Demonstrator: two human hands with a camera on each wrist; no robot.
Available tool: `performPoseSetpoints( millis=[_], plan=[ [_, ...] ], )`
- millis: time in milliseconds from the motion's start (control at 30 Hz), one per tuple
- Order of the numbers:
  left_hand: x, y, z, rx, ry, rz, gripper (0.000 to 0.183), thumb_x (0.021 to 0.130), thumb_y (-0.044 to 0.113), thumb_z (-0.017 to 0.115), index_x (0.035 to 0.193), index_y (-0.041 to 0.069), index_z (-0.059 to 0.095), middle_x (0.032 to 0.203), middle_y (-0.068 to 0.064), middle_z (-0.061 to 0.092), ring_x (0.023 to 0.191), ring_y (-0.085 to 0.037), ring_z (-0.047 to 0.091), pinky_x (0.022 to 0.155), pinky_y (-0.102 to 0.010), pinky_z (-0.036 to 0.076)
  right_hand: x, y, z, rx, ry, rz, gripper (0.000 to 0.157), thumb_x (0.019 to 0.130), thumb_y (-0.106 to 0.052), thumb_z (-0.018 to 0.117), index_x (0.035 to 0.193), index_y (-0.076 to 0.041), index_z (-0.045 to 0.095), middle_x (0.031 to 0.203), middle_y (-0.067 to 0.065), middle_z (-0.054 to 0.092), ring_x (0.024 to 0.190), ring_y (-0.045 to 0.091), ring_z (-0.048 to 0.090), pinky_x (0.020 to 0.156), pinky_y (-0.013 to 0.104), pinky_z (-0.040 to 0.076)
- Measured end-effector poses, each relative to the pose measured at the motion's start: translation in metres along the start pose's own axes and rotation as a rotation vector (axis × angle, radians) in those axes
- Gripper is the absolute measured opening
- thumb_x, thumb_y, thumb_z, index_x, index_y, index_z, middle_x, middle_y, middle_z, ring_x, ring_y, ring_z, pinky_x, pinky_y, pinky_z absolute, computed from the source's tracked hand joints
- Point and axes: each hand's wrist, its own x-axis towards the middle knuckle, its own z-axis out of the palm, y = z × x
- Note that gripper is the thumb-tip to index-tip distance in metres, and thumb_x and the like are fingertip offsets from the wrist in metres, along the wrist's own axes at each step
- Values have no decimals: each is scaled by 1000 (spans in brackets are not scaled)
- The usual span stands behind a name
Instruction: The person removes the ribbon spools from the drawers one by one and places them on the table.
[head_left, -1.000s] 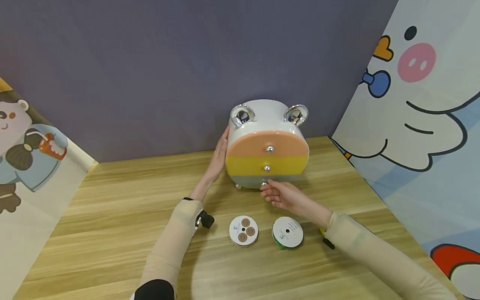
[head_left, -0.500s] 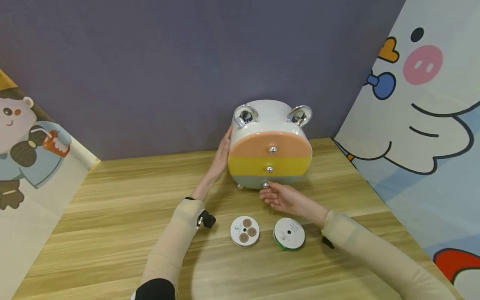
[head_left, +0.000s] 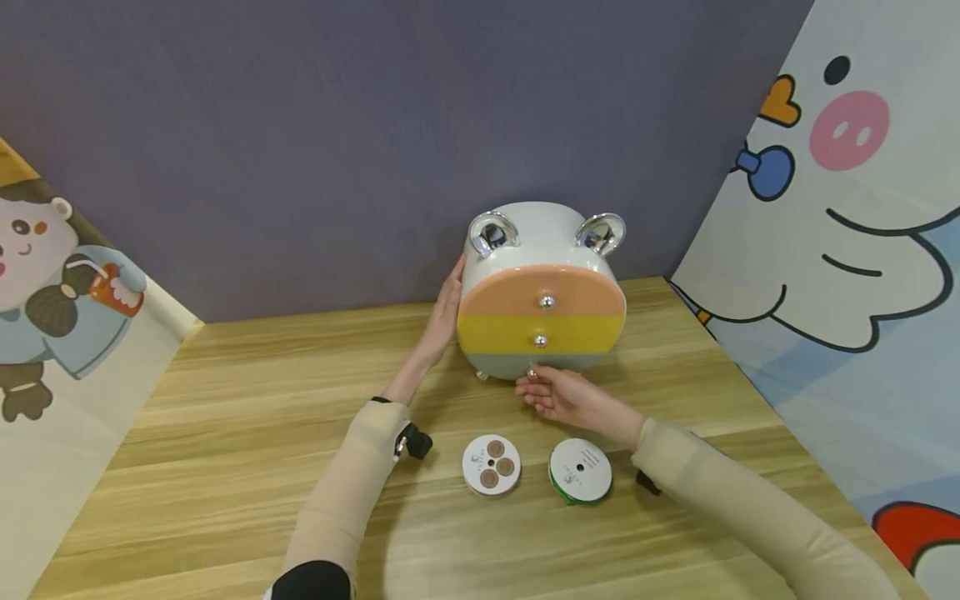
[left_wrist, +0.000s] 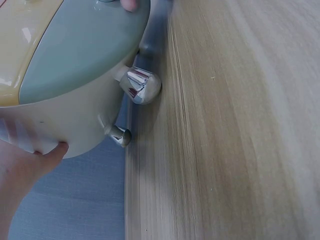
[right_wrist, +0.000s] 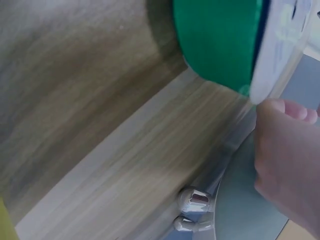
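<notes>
A small rounded drawer cabinet (head_left: 540, 229) with silver ears stands against the back wall. Its front has an orange, a yellow and a grey-green drawer (head_left: 498, 364), each with a silver knob. My left hand (head_left: 441, 321) rests along the cabinet's left side, fingers extended; the left wrist view shows its thumb (left_wrist: 52, 156) against the white wall of the cabinet. With thumb and index finger, my right hand (head_left: 566, 396) pinches the bottom knob (head_left: 532, 372); its other fingers are loosely curled. In the right wrist view a ribbon spool hides that knob.
Two flat white-faced spools lie in front of the cabinet: one with brown circles (head_left: 491, 465), the other with green ribbon (head_left: 581, 471). A yellow thing (right_wrist: 6, 227) shows at the right wrist view's edge. Silver feet (left_wrist: 142, 86) hold the cabinet above the wooden table (head_left: 247, 433).
The head view has shifted slightly. My right hand and forearm have moved a little left and toward me, staying at the bottom knob. The left hand keeps its place on the cabinet.
</notes>
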Motion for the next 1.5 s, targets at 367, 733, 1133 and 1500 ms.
performPoseSetpoints(
  millis=[367,733,1133,1500],
  plan=[
    [-1,0,1,-5,2,-11,52,110,23,18,161,22,10,169,-4,7,157,-25,5,126,-54,6,-6,3,5,-31,50,-14,34,108,-30,37,112,-3,58,86,-5,70,77,4,64,72,16,52],
    [0,3,1,-12,1,1,52,110,24,17,161,23,10,169,-3,7,157,-25,5,126,-54,6,-11,7,3,-53,-6,-23,34,108,-29,38,107,-5,61,84,-5,71,75,4,63,73,16,52],
    [-1,0,0,-4,11,-1,52,110,23,17,161,26,11,169,-4,7,157,-26,6,125,-55,6,-17,12,4,-59,-30,1,35,108,-28,37,102,-7,64,83,-5,70,74,4,62,68,15,50],
    [-2,1,1,-3,11,-7,51,110,23,18,161,25,12,169,-3,8,157,-25,6,126,-53,7,-23,18,6,-90,-37,-6,33,107,-29,38,103,-8,63,84,-6,69,75,4,61,70,15,49]
  ],
)
